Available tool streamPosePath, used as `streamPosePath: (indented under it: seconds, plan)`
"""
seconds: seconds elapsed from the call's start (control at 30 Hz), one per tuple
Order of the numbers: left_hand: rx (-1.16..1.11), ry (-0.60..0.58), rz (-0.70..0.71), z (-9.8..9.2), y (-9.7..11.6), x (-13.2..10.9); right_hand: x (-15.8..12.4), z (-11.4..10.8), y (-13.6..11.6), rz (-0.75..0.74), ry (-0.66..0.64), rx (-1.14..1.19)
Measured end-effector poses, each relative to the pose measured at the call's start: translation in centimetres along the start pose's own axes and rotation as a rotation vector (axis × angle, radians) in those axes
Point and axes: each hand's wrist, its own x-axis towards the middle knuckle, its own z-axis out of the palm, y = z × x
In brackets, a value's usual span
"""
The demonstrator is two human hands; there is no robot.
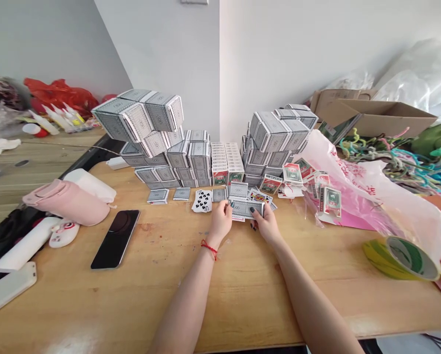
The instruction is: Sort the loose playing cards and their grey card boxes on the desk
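Between my two hands is a small stack of playing cards (244, 209) with grey patterned backs. My right hand (267, 225) grips its right end, thumb on top and fingers beneath. My left hand (221, 220), a red cord at its wrist, is closed in a pinch at the left end of the cards. Just beyond lie a grey-backed pile (238, 190) and loose face cards (260, 195). To the left of my left hand, a face-up pile (202, 201) shows a ten of spades. Smaller face-down piles (181, 193) lie further left.
Tall stacks of grey-backed decks (139, 120) rise behind on the left, more decks (279, 130) on the right. Boxed decks (220, 164) stand between them. A phone (115, 239) and pink bottle (73, 201) lie left; a tape roll (401, 258) and plastic bag (383, 196) lie right.
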Motion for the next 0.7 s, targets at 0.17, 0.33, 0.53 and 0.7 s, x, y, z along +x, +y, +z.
streamPosePath:
  seconds: [0.17,0.33,0.53,0.7]
  plan:
    - [0.052,0.067,-0.019,0.0,0.2,0.0,0.0,0.1,-0.2,0.008,-0.055,0.025]
    - [0.070,0.094,-0.045,0.0,0.4,0.0,0.0,0.1,-0.2,0.001,-0.062,0.004]
    - [-0.154,0.031,-0.051,-0.2,1.1,0.2,0.2,0.3,0.0,0.046,-0.032,0.011]
    - [-0.235,0.074,-0.141,-0.4,0.3,0.7,0.3,-0.2,0.1,0.060,0.010,0.056]
